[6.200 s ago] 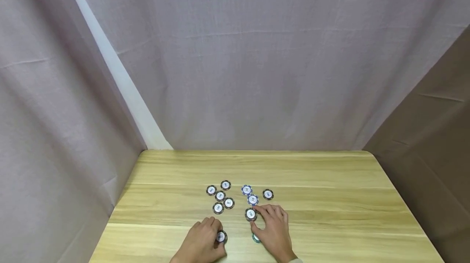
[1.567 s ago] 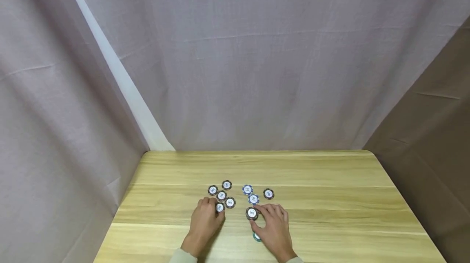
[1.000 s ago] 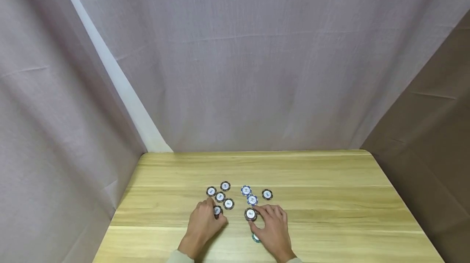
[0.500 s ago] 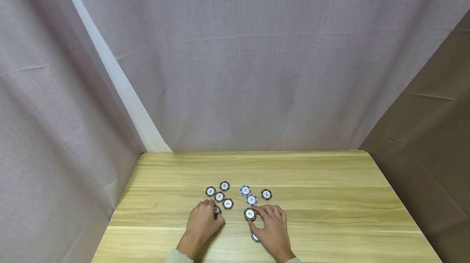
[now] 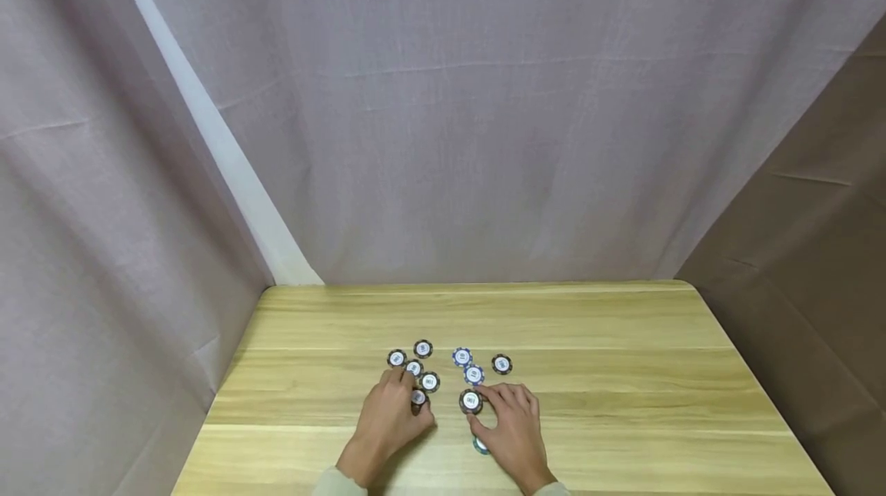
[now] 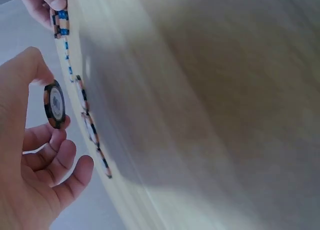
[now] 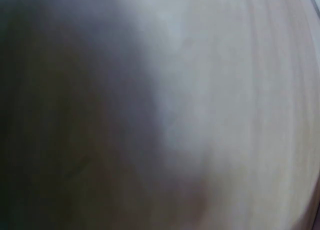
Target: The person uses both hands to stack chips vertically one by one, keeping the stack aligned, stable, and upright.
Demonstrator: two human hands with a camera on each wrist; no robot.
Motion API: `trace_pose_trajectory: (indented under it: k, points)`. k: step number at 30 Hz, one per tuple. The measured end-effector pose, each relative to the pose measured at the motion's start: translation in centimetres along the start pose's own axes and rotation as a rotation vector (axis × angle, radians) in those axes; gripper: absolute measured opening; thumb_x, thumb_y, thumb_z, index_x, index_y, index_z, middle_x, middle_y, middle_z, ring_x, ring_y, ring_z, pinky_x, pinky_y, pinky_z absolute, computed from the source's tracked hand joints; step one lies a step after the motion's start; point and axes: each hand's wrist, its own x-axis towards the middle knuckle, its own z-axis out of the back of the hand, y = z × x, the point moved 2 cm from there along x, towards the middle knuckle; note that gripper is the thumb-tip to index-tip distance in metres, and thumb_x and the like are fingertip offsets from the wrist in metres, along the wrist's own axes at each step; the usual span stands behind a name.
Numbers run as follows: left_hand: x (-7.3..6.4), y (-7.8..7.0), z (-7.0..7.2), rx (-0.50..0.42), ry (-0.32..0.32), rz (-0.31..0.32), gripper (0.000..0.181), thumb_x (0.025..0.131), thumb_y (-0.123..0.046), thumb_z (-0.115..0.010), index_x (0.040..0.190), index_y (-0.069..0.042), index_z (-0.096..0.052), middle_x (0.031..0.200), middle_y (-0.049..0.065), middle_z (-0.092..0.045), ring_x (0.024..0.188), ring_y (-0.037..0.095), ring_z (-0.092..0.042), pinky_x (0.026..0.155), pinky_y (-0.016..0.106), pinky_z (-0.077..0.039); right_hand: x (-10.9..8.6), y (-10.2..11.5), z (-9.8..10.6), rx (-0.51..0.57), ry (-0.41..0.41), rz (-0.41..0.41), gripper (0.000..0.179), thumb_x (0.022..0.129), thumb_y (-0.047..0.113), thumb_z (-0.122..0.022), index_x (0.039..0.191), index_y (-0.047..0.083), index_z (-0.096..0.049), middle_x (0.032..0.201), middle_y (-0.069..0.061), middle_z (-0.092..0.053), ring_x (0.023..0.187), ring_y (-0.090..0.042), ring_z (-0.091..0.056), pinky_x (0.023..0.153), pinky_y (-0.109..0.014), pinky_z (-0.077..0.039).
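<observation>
My left hand (image 5: 388,413) pinches a black poker chip (image 6: 55,105) between thumb and index finger. In the left wrist view that chip is off the tabletop, its white face tilted on edge, with the other fingers loosely bent. My right hand (image 5: 514,428) holds a small stack of poker chips (image 5: 471,401) between thumb and fingers on the table. A black chip marked 100 tops the stack, and blue-edged chips (image 6: 63,22) show under it in the left wrist view. A green-edged chip (image 5: 481,444) lies partly hidden beneath the right hand.
Several black chips (image 5: 423,348) lie flat beyond the left hand. Two blue chips (image 5: 461,357) marked 10 touch each other behind the stack. One black chip (image 5: 501,364) lies farther right. Grey curtains (image 5: 484,134) surround the wooden table (image 5: 623,373). The right wrist view is blurred tabletop.
The left hand, lower near the front at first, moved forward to the left group and picked up its nearest black chip, now shifted slightly right. The right hand has stayed on the stack.
</observation>
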Motion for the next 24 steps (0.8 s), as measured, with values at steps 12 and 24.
trace_pose_trajectory:
  k: [12, 24]
  points:
    - [1.5, -2.7, 0.1, 0.041, -0.016, -0.133, 0.030, 0.078, -0.041, -0.078, 0.091, -0.015, -0.070, 0.086, -0.004, -0.063, 0.081, 0.014, -0.061, 0.067, 0.027, -0.056, 0.1, 0.0, 0.0, 0.003, -0.009, 0.007, 0.047, 0.079, 0.042, -0.087, 0.120, 0.022, -0.077, 0.105, 0.012, -0.067, 0.109, -0.017, -0.055, 0.107, -0.049, -0.032]
    - [2.6, -4.9, -1.3, 0.076, 0.080, -0.188, 0.048, 0.079, -0.044, -0.077, 0.114, -0.012, -0.073, 0.098, -0.001, -0.069, 0.088, 0.014, -0.063, 0.073, 0.027, -0.058, 0.1, -0.2, -0.4, 0.000, 0.003, 0.009, 0.044, 0.079, 0.038, -0.086, 0.118, 0.021, -0.077, 0.106, 0.009, -0.068, 0.108, -0.019, -0.056, 0.108, -0.051, -0.032]
